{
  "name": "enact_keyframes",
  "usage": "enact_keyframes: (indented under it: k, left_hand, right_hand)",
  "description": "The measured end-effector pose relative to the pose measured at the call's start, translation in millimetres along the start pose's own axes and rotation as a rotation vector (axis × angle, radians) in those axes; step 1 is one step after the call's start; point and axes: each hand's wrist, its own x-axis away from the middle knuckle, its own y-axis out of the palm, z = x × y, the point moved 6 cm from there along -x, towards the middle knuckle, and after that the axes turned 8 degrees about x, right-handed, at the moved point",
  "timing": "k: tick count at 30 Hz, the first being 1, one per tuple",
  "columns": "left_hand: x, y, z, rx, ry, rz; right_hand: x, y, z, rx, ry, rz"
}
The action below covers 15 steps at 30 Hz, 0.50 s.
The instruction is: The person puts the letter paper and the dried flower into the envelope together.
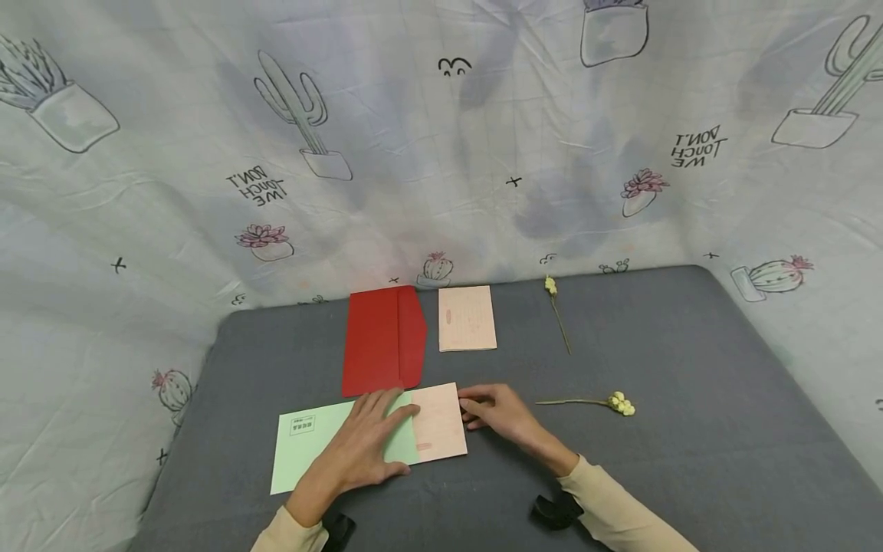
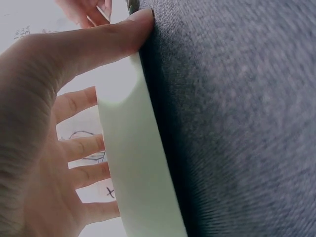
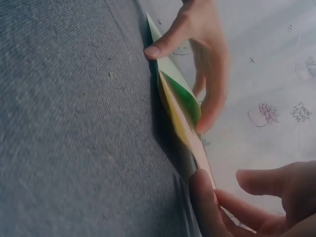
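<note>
A pale green envelope [image 1: 313,433] lies slantwise at the front left of the table. A pale pink card [image 1: 440,422] sits partly inside its right end, the outer part showing. My left hand [image 1: 366,445] spans the envelope, fingers spread straight toward its far edge and thumb at the near edge. In the right wrist view, the envelope's mouth [image 3: 185,94] bulges around the card. My right hand [image 1: 500,414] is at the card's right edge. In the right wrist view, its fingertips [image 3: 202,185] pinch the card's end.
Behind the green envelope lies a red envelope [image 1: 372,341] with its flap to the right. Beside it is another pale pink card [image 1: 467,318]. Two stems with pale yellow flowers, one upright [image 1: 559,318] and one sideways [image 1: 593,402], lie on the right. A printed cloth [image 1: 441,153] hangs behind the grey table [image 1: 690,475].
</note>
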Motion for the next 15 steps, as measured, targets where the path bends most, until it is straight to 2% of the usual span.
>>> enact_keyframes:
  k: [10,15]
  left_hand:
    - [-1.7,0.2,1.1,-0.005,-0.001,-0.012]
    - [-1.6,0.4,1.5,-0.003,0.000,-0.008]
  right_hand:
    - [-2,13,-1,0.023,-0.021,-0.127]
    - [-3,21,-1,0.015,-0.009,-0.160]
